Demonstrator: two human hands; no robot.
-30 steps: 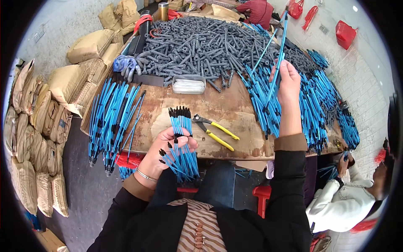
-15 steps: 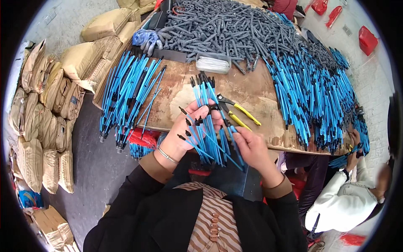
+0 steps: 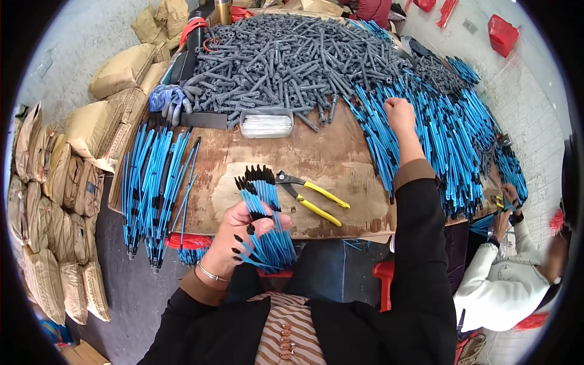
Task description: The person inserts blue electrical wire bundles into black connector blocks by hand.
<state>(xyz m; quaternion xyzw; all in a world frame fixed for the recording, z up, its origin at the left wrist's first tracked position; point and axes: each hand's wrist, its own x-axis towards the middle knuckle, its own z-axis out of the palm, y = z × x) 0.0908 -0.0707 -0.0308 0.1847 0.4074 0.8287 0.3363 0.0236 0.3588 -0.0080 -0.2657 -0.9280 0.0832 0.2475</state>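
Note:
My left hand (image 3: pixel 234 234), above the front edge of the table, is closed round a bundle of thin blue rods (image 3: pixel 274 246) with black tips. A few rods stick out sideways between its fingers. My right arm is stretched forward to the right, and my right hand (image 3: pixel 400 115) is closed over the large pile of blue rods (image 3: pixel 450 158). What its fingers hold, if anything, is hidden. Between the two hands, pliers with yellow handles (image 3: pixel 328 195) lie spread on the tabletop.
Grey plastic plugs (image 3: pixel 292 61) are heaped at the back. In front of them stands a clear box of thin white sticks (image 3: pixel 266 125). More blue rods (image 3: pixel 152 182) lie at the left, near a blue-grey glove (image 3: pixel 167 100). A person in white (image 3: pixel 511 280) works at far right.
My right hand has left the bundle and reached forward right to the big pile. My left hand still holds its bundle, now more tightly gathered. The view has shifted.

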